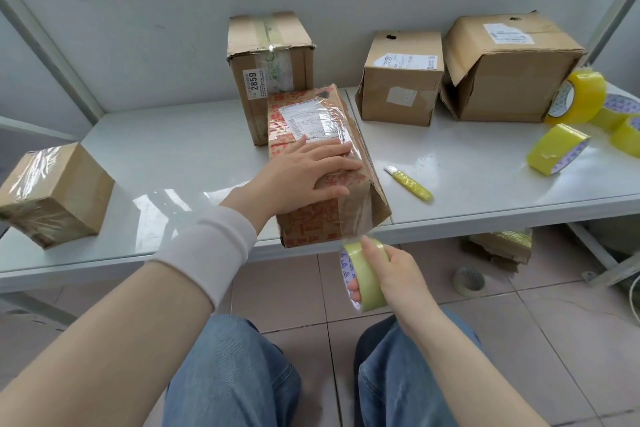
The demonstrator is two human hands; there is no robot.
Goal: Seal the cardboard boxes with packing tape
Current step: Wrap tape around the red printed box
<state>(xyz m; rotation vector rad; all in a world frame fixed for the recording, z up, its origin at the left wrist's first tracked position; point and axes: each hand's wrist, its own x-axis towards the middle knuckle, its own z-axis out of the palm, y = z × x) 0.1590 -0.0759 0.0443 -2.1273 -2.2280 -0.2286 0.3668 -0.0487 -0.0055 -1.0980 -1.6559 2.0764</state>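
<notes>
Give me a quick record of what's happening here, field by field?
left hand: flat on top of the printed box, fingers straight
right hand: grips a tape roll below the table edge
tape strip: clear, stretched from the roll up to the box's near end
box position: at the table's front edge
other boxes: three plain boxes at the back, one wrapped box at the left
cutter: yellow, lying right of the printed box
spare rolls: yellow, at the table's right end
</notes>
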